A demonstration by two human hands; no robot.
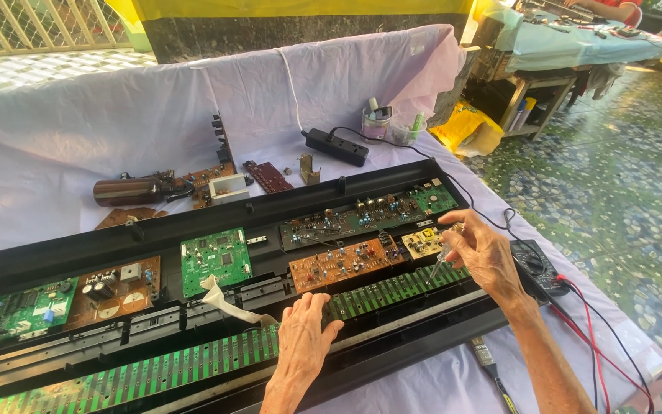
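An opened black keyboard chassis [63,249] lies across the white-draped table, full of circuit boards. My left hand [302,337] rests flat, fingers apart, on the long green key-contact strip [193,360] near the front edge. My right hand [483,251] pinches a small clear-handled screwdriver [441,261], tip pointing down at the right end of the strip, beside a small yellow board [422,242]. An orange-brown board [339,263] and a green board [215,261] sit in the middle, with a white ribbon cable [227,303] curling out.
A black multimeter [536,267] with red and black leads [591,337] lies right of the chassis. A black power strip [336,146], plastic cups [377,123], loose boards and a brown cylinder [126,191] sit behind. Another person's table [576,38] stands far right; tiled floor lies beyond.
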